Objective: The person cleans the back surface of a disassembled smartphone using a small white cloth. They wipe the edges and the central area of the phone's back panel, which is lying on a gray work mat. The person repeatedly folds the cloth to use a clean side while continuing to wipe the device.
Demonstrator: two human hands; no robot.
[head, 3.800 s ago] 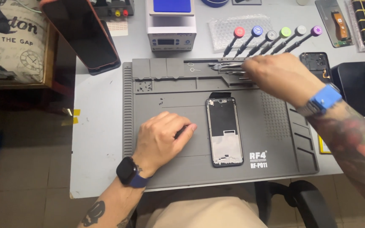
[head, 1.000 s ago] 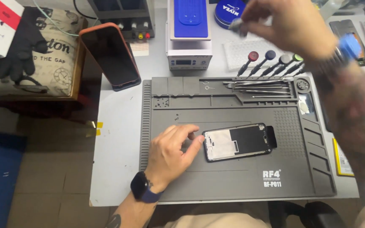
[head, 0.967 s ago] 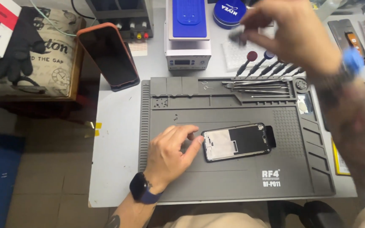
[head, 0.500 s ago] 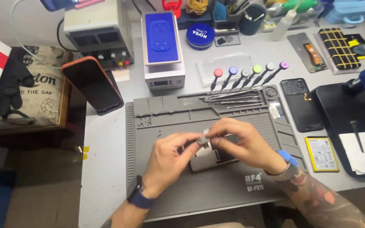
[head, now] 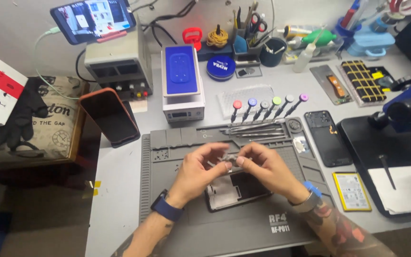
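Phone frame (head: pixel 236 190): lies tilted on the grey repair mat (head: pixel 177 228), partly under both hands, its open back facing up.
Small part: a little grey piece (head: pixel 230 161) sits between the two hands just above the frame; what kind of piece it is, too small to tell.
Left hand (head: pixel 198 169): grip pressed together, thumb and forefinger pinching the left end of the small part; a dark watch on the wrist.
Right hand (head: pixel 267 166): grip pinching the right end of the same part; a blue-strapped watch on the wrist.
Step in hand: judged from the pose, the part is being worked or checked over the frame, not yet seated in it.
Next move calls for: likely a fine, steady lowering, both pinches kept light so the thin piece does not bend.
Nearby: row of screwdrivers (head: pixel 267 109) with coloured caps and metal tweezers (head: pixel 255 131) at the mat's top edge; a second dark phone back (head: pixel 329 138) and a flat battery (head: pixel 351 191) to the right on the surface.
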